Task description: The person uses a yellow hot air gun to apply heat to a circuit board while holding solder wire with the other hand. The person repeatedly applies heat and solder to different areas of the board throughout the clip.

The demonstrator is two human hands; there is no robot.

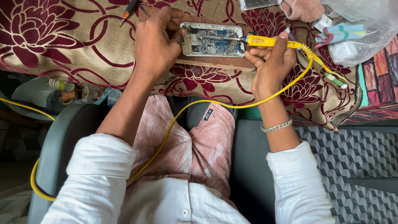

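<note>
The left hand covers the left end of the opened silver phone with exposed circuit board, hiding its fingertips. The top edge cuts off a second silver phone, another person's hand and an orange-tipped black tool. The contents of the crumpled clear plastic bag are blurred.

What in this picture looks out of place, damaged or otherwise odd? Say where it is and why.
The yellow cord of the soldering iron looks patched: near the handle it carries green and white wrapping, like a taped repair. It also trails across the lap. The right hand holds the iron over the opened device, steadied by the left hand.
</note>
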